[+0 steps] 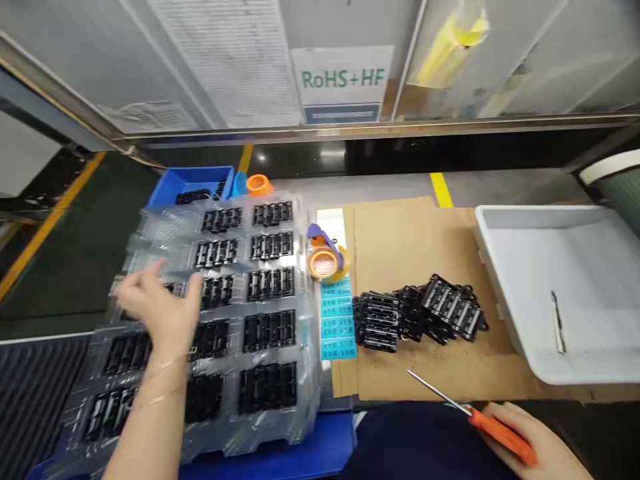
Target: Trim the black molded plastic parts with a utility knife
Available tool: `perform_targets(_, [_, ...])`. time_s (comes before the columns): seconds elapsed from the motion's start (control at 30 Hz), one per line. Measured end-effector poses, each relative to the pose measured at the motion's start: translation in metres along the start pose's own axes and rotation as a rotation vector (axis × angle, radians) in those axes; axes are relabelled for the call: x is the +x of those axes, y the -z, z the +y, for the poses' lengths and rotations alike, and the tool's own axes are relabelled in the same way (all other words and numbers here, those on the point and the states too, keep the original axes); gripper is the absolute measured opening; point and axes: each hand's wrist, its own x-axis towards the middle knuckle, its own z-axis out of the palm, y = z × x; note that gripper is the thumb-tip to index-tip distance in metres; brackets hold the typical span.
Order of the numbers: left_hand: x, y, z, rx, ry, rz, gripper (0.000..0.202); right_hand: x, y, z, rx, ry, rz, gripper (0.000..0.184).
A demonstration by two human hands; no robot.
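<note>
My left hand (163, 307) is over the left side of a clear plastic tray (235, 340), thumb and fingers apart, with nothing seen in it. Rows of black slotted plastic parts (271, 285) sit in the tray's pockets; the hand and forearm cover some of them. At the lower right, my right hand (535, 433) is closed around the orange handle of a screwdriver (500, 430). The metal shaft points up and left, over the near edge of the cardboard. More black slotted parts (453, 307) lie in a loose pile on the cardboard (400, 247).
A white bin (565, 267) at the right holds a small, thin pointed tool (558, 323). Tape rolls (323, 263) and blue label sheets (337, 320) lie between tray and cardboard. Behind the tray stand a blue box (173, 187) with black parts and an orange ring (259, 185).
</note>
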Motion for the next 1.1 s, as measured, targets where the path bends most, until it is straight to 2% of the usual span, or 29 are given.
perform_targets(0.1, [-0.075, 0.002, 0.086, -0.244, -0.46, -0.394, 0.062, 0.001, 0.005, -0.001, 0.058, 0.018, 0.009, 0.024])
perform_targets(0.13, [-0.105, 0.003, 0.112, -0.362, -0.593, -0.58, 0.071, 0.001, 0.006, 0.001, 0.067, 0.024, 0.01, 0.024])
perform_targets(0.17, [-0.134, 0.003, 0.136, -0.464, -0.608, -0.729, 0.078, 0.0, 0.008, 0.003, 0.072, 0.031, 0.004, 0.022])
perform_targets(0.2, [-0.161, 0.001, 0.156, -0.542, -0.52, -0.816, 0.079, 0.0, 0.008, 0.005, 0.075, 0.039, -0.009, 0.021])
perform_targets(0.27, [-0.203, -0.005, 0.185, -0.54, -0.422, -0.836, 0.084, -0.002, 0.009, 0.011, 0.079, 0.055, -0.023, 0.018])
perform_targets(0.37, [-0.231, -0.017, 0.205, -0.524, -0.292, -0.803, 0.084, -0.003, 0.01, 0.019, 0.098, 0.07, 0.014, 0.016])
perform_targets(0.43, [-0.233, -0.02, 0.209, -0.56, -0.223, -0.806, 0.078, -0.003, 0.012, 0.022, 0.111, 0.073, 0.029, 0.017])
perform_targets(0.5, [-0.228, -0.015, 0.207, -0.623, -0.148, -0.822, 0.073, -0.002, 0.016, 0.024, 0.125, 0.085, 0.017, 0.018])
perform_targets(0.6, [-0.221, 0.007, 0.196, -0.757, 0.016, -0.882, 0.075, 0.0, 0.025, 0.024, 0.13, 0.119, -0.023, 0.017])
perform_targets(0.73, [-0.223, 0.043, 0.171, -0.975, 0.327, -1.082, 0.067, 0.001, 0.035, 0.017, 0.07, 0.185, -0.138, 0.022])
perform_targets(0.83, [-0.232, 0.057, 0.15, -1.077, 0.554, -1.192, 0.069, 0.003, 0.037, 0.013, 0.04, 0.222, -0.211, 0.028])
perform_targets(0.97, [-0.246, 0.058, 0.126, -1.097, 0.764, -1.232, 0.066, 0.007, 0.035, 0.012, 0.023, 0.181, -0.251, 0.025])
perform_targets(1.1, [-0.253, 0.051, 0.113, -1.05, 0.861, -1.204, 0.046, 0.012, 0.031, 0.014, 0.06, 0.21, -0.272, 0.02])
